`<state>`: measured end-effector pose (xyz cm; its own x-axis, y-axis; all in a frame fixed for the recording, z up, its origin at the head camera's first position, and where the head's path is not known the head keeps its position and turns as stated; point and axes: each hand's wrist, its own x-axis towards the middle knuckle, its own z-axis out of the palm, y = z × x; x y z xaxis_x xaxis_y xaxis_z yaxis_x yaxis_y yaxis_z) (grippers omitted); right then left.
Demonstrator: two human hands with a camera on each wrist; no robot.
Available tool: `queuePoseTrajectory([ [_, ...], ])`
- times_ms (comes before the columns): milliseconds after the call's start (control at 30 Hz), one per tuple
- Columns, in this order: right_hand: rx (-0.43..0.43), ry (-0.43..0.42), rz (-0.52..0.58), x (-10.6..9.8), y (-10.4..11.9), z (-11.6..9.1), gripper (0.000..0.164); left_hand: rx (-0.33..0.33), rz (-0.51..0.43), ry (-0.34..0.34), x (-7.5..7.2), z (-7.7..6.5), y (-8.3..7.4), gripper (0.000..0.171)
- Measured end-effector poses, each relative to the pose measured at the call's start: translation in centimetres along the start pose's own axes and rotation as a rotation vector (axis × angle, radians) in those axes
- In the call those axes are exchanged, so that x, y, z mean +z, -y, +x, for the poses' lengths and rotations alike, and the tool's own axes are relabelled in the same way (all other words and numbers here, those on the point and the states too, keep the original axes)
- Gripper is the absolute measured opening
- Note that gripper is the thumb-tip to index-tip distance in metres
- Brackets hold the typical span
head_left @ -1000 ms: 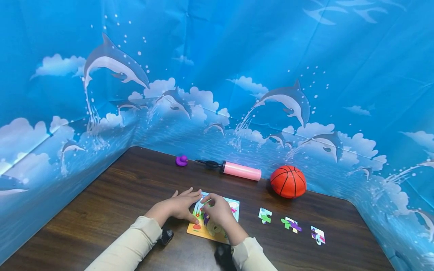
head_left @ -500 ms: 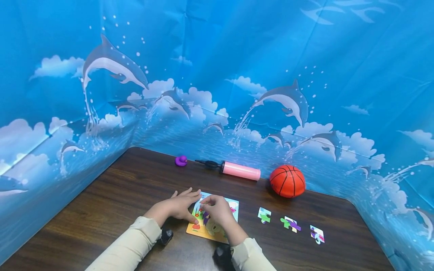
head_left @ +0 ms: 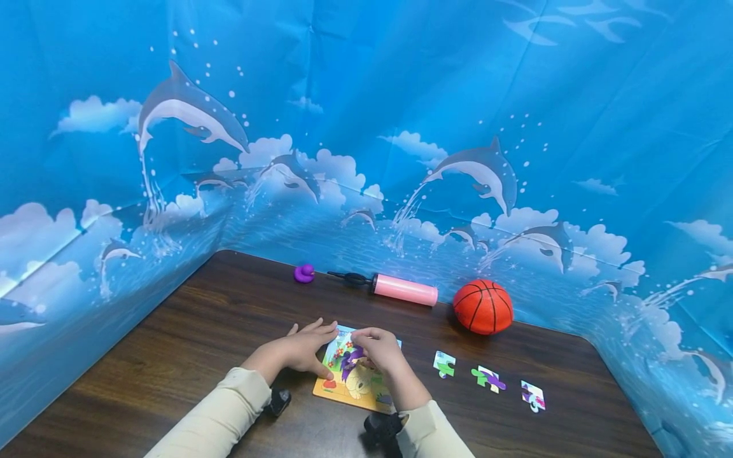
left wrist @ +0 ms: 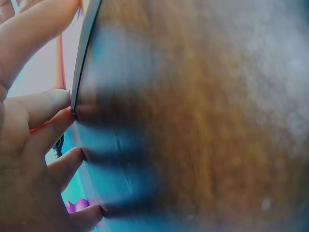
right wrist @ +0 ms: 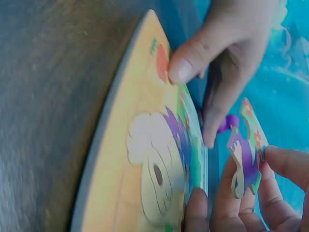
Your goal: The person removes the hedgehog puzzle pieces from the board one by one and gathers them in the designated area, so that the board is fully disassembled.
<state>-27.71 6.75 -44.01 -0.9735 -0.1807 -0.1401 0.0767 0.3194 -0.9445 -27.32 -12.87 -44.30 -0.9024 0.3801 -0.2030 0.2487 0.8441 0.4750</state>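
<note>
My left hand (head_left: 298, 348) lies spread at the left edge of a square puzzle board (head_left: 338, 392), its thumb pressing on the printed face. In the left wrist view, the fingertips rest on the dark table beside the board's edge. A jigsaw piece (right wrist: 249, 162) with purple, green and red print is pinched between the thumb and fingers of my right hand (head_left: 380, 350). The right wrist view shows that piece tilted up, above the board. The board carries a cartoon animal with a pale muzzle and purple hair; my right hand hides part of its right side in the head view.
Three loose jigsaw pieces lie right of the board: one green and white (head_left: 444, 364), one green and purple (head_left: 489, 378), one white and purple (head_left: 533, 395). Along the back are a purple rubber duck (head_left: 304, 273), a pink hand pump (head_left: 404, 289) and a red basketball (head_left: 483, 306).
My right hand has shifted slightly right over the board and turned, uncovering more of the picture's left and middle. My left hand has kept its place on the board.
</note>
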Motion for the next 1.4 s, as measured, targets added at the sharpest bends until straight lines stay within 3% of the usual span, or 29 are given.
queuePoseTrajectory([
  [233, 0.106, 0.006, 0.217, -2.6, -1.4, -0.1, 0.034, -0.010, -0.010, 0.002, 0.3, 0.0, 0.2, 0.090],
  [400, 0.176, -0.026, 0.221, -5.8, -2.7, -0.8, 0.039, -0.013, -0.014, 0.002, 0.3, 0.0, 0.4, 0.091],
  [600, 0.178, -0.111, 0.096, -10.0, -4.5, -2.6, 0.035, -0.018, -0.016, -0.003, -0.2, -0.3, 0.4, 0.092],
  [767, 0.130, -0.193, -0.050, -11.9, -5.5, -4.0, 0.022, -0.015, -0.033, -0.002, -0.5, -0.6, 0.4, 0.091],
  [1133, 0.022, -0.203, -0.371, -12.7, -6.2, -4.9, 0.013, -0.015, -0.042, 0.017, -0.6, -0.5, 0.2, 0.090],
  [1400, 0.028, -0.207, -0.511, -12.9, -5.5, -5.6, 0.018, -0.016, -0.022, 0.021, -0.1, 0.2, 0.2, 0.090],
])
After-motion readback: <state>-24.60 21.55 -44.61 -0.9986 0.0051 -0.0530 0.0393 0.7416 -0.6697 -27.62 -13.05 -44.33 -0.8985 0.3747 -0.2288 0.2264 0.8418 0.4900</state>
